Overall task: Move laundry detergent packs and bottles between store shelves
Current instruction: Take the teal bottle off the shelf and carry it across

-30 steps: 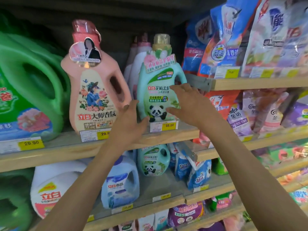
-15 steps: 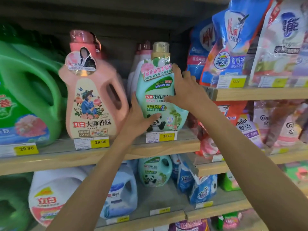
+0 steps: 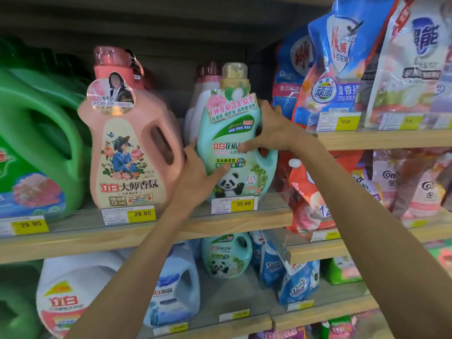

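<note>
A mint-green detergent bottle with a panda label and a gold cap (image 3: 232, 133) stands on the wooden middle shelf (image 3: 146, 234), above a 35.00 price tag. My left hand (image 3: 199, 178) grips its lower left side, thumb across the label. My right hand (image 3: 274, 129) grips its upper right side by the handle, thumb on the front of the label. The bottle leans slightly to the left.
A pink bottle (image 3: 129, 143) stands close on the left, a big green jug (image 3: 36, 148) beyond it. White-pink bottles (image 3: 203, 94) sit behind. Detergent packs (image 3: 342, 69) fill the right-hand shelves. A smaller panda bottle (image 3: 226, 255) and a blue jug (image 3: 178, 294) stand below.
My right hand moved from the bottle's front up to its upper right side. My left hand slid from beside the bottle onto its lower left. The view drew closer.
</note>
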Demonstrator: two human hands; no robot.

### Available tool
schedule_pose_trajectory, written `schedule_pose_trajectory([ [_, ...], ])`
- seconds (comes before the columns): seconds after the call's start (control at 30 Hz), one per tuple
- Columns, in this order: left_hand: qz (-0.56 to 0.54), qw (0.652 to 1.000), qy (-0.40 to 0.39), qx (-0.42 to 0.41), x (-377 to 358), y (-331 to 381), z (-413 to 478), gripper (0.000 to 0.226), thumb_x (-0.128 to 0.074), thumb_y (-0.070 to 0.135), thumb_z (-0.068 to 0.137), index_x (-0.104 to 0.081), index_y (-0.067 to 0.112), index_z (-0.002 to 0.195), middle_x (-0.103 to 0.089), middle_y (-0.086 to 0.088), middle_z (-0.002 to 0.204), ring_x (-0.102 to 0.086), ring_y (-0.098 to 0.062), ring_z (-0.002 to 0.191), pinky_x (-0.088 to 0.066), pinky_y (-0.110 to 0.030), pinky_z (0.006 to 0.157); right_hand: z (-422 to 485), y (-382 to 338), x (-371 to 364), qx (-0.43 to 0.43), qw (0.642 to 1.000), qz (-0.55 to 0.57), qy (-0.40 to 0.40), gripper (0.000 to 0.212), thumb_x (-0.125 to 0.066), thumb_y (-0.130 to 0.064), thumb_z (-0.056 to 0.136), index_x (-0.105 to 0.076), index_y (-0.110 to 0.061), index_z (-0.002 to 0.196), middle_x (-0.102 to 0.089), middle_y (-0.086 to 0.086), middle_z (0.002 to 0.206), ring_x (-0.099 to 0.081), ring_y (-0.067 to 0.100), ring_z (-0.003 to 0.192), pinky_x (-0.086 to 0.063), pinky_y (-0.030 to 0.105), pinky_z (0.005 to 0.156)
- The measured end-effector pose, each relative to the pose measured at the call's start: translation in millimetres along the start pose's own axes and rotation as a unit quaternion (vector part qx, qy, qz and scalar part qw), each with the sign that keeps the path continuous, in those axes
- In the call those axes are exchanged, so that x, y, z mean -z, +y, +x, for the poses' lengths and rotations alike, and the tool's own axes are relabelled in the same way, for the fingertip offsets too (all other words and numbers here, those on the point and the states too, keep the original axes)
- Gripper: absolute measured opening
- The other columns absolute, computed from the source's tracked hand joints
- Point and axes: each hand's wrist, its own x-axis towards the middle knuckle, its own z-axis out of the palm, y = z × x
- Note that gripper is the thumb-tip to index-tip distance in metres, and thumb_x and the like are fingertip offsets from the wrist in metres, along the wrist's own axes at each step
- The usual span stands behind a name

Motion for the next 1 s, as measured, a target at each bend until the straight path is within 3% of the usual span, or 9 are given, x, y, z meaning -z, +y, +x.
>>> schedule_pose_trajectory([
  [0.13,0.015,0.999,0.021,-0.032,-0.8,3.8,-4.6,0.097,-0.078,0.041,0.084,-0.017,0.005,0.150,-0.038,-0.011,0.153,-0.046,-0.019,0.137,-0.043,-0.039,0.112,5.9,0.0,2.3,0.001,0.999,0.021,-0.032,0.112,-0.094,-0.039,0.055,-0.025,-0.018,0.140,-0.055,0.005,0.126,-0.053,0.023,0.120,-0.047,0.045,0.103],
  [0.33,-0.012,0.998,0.051,-0.022,-4.7,-4.2,-4.3,0.109,-0.078,0.072,0.065,-0.034,0.018,0.147,-0.055,0.003,0.143,-0.055,-0.014,0.131,-0.051,-0.043,0.105,0.7,14.5,7.7,0.029,0.995,0.081,-0.041,0.098,-0.090,-0.016,0.068,-0.025,-0.013,0.141,-0.054,-0.013,0.114,-0.056,0.012,0.114,-0.050,0.023,0.088],
  [0.4,-0.015,0.999,0.031,-0.016,-3.3,-2.1,-2.1,0.101,-0.082,0.069,0.065,-0.042,0.017,0.141,-0.062,0.007,0.133,-0.060,-0.012,0.122,-0.054,-0.041,0.100,-0.9,16.9,8.8,0.035,0.995,0.077,-0.042,0.098,-0.091,-0.020,0.068,-0.025,-0.015,0.141,-0.056,-0.008,0.120,-0.056,0.013,0.115,-0.049,0.027,0.092],
  [0.53,-0.032,0.999,-0.010,0.000,-1.5,3.4,-1.0,0.072,-0.087,0.029,0.076,-0.040,0.016,0.129,-0.058,0.007,0.123,-0.058,-0.007,0.110,-0.052,-0.020,0.091,-8.5,17.7,8.0,0.064,0.995,0.080,-0.021,0.104,-0.091,-0.024,0.067,-0.023,-0.016,0.145,-0.058,-0.004,0.127,-0.057,0.014,0.117,-0.050,0.034,0.099],
  [0.67,-0.041,0.999,-0.024,0.004,4.0,9.9,-3.1,0.075,-0.087,0.024,0.076,-0.034,0.013,0.129,-0.057,0.003,0.124,-0.059,-0.011,0.113,-0.052,-0.030,0.095,-21.4,16.6,5.5,0.086,0.993,0.085,0.018,0.113,-0.094,-0.038,0.057,-0.022,-0.025,0.144,-0.060,-0.003,0.126,-0.058,0.018,0.118,-0.050,0.042,0.100],
  [0.73,-0.032,0.999,-0.030,-0.010,7.4,11.9,-6.8,0.079,-0.088,0.025,0.075,-0.033,0.011,0.132,-0.057,0.000,0.129,-0.058,-0.012,0.115,-0.051,-0.027,0.095,-30.9,16.6,3.6,0.099,0.990,0.091,0.047,0.115,-0.091,-0.054,0.047,-0.023,-0.038,0.138,-0.059,-0.003,0.125,-0.056,0.021,0.119,-0.050,0.047,0.099],
  [0.8,-0.009,0.999,-0.032,-0.037,11.1,14.9,-13.5,0.083,-0.087,0.030,0.076,-0.033,0.010,0.135,-0.056,-0.001,0.134,-0.056,-0.011,0.118,-0.049,-0.026,0.096,-41.7,18.7,2.2,0.110,0.986,0.099,0.072,0.115,-0.091,-0.057,0.044,-0.024,-0.039,0.136,-0.057,-0.002,0.127,-0.056,0.022,0.120,-0.050,0.048,0.099],
  [0.93,0.028,0.997,-0.006,-0.078,14.6,14.9,-26.9,0.090,-0.088,0.035,0.073,-0.038,0.011,0.143,-0.056,0.007,0.134,-0.055,-0.010,0.122,-0.045,-0.027,0.100,-68.0,14.6,0.4,0.140,0.979,0.088,0.117,0.116,-0.095,-0.041,0.051,-0.025,-0.032,0.143,-0.048,0.002,0.130,-0.054,0.014,0.115,-0.046,0.032,0.099],
  [1.0,0.027,0.996,0.019,-0.081,15.0,11.4,-34.8,0.089,-0.090,0.043,0.066,-0.040,0.021,0.137,-0.060,0.008,0.130,-0.059,-0.015,0.119,-0.049,-0.038,0.101,-83.0,10.5,-2.1,0.152,0.978,0.067,0.129,0.115,-0.096,-0.032,0.054,-0.026,-0.028,0.146,-0.043,0.000,0.130,-0.048,0.008,0.113,-0.040,0.021,0.097],
])
